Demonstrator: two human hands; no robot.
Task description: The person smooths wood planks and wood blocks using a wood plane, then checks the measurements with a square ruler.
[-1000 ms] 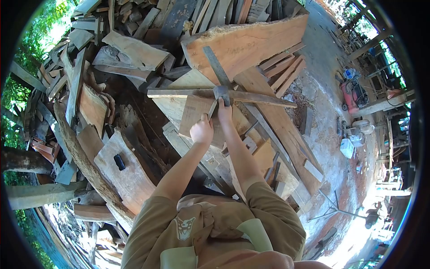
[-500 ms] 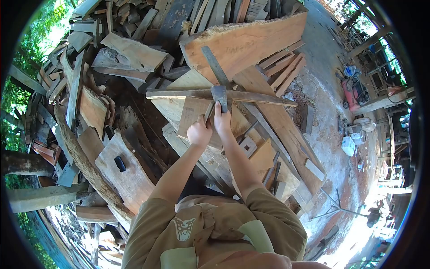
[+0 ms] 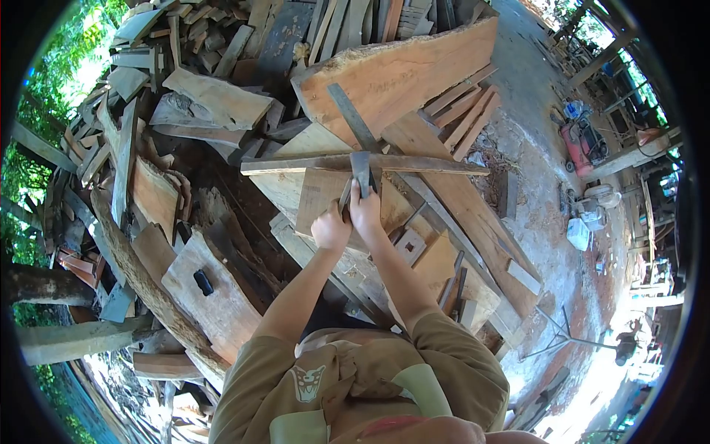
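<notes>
My right hand (image 3: 365, 210) is closed around a flat grey metal blade (image 3: 360, 167), its broad end pointing away from me. Close on its left, my left hand (image 3: 331, 228) forms a fist on a short wooden piece (image 3: 345, 194) whose end pokes out above the fingers. Whether the blade and this piece are joined, I cannot tell. Beyond my fingers, a long narrow wooden strip (image 3: 433, 164) lies crosswise, overlapped by the blade in this view. A darker strip (image 3: 349, 109) crosses it. Under my hands is a squarish brown board (image 3: 314, 194).
Right of my forearm lie a pale block with a hole (image 3: 409, 246) and dark rods (image 3: 460, 277). A long plank (image 3: 473, 214) slants down right. A large live-edge slab (image 3: 399, 74) and stacked offcuts stand behind. A black object (image 3: 203, 282) rests on a slab at left.
The view has shifted slightly. Both hands keep their grips, and the blade stays over the crosswise strip, turned a little more upright.
</notes>
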